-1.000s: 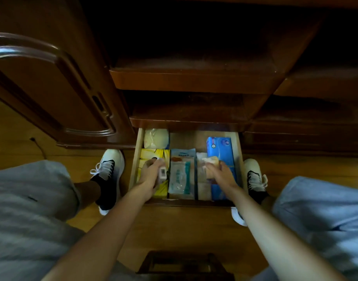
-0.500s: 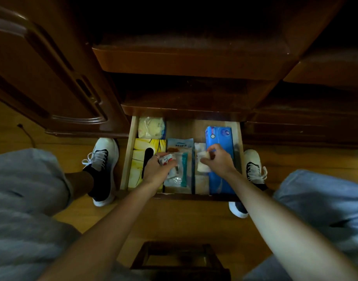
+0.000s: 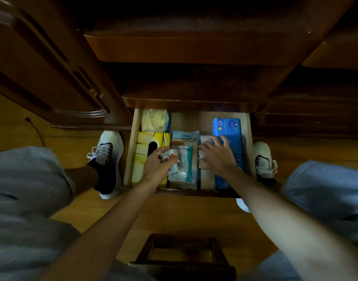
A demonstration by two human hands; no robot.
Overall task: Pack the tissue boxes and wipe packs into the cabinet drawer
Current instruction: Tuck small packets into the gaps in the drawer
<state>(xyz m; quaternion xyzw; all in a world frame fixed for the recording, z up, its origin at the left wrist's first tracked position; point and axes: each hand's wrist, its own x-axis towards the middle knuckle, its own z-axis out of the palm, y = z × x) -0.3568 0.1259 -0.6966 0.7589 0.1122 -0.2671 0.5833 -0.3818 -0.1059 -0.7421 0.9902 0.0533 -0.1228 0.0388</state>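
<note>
R hand [image 3: 216,157] let go small pack, now flat on blue pack [image 3: 227,136].

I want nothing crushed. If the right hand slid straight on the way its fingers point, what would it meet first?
The right hand points toward the drawer's back; its fingertips already lie on the blue tissue pack. Going on, it would likely slide along that pack, though depth is unclear.

Print on the teal wipe pack [image 3: 183,167] too small to read, drawer [image 3: 247,142] back in shadow

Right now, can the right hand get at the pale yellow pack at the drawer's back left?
Probably yes: the pale yellow pack lies uncovered, and the right hand could cross bare drawer floor, though the shelf edge overhangs close by.
</note>
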